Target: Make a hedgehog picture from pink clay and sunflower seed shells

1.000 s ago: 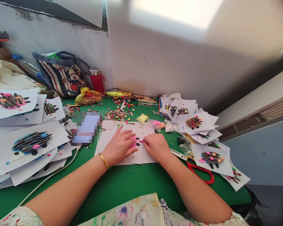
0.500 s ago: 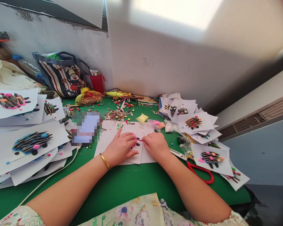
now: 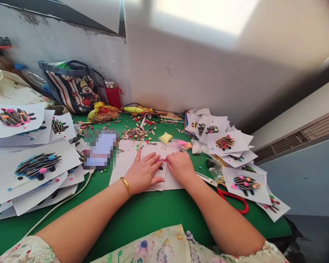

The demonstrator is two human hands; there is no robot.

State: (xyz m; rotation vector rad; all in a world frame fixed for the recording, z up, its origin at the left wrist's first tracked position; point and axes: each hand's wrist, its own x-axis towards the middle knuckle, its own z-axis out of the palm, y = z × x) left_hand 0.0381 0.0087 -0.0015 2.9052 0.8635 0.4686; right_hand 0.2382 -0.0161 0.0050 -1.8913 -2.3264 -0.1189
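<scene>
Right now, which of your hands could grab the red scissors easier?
Probably the right hand: the red scissors lie just beside its wrist, while the left hand rests flat on the white paper, farther away.

My left hand (image 3: pixel 144 171) and right hand (image 3: pixel 179 166) lie side by side on the paper sheet (image 3: pixel 170 180), mid-surface (image 3: pixel 142 215). Scissors (image 3: pixel 227 197) just right of it — phone (image 3: pixel 100 149) to the left. Bag (image 3: pixel 71 86) and flask (image 3: pixel 112 94) behind, against the wall.

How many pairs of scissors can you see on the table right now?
1: the red-handled scissors lie on the green table just right of the right hand. Others may be hidden under the paper sheets.
</scene>
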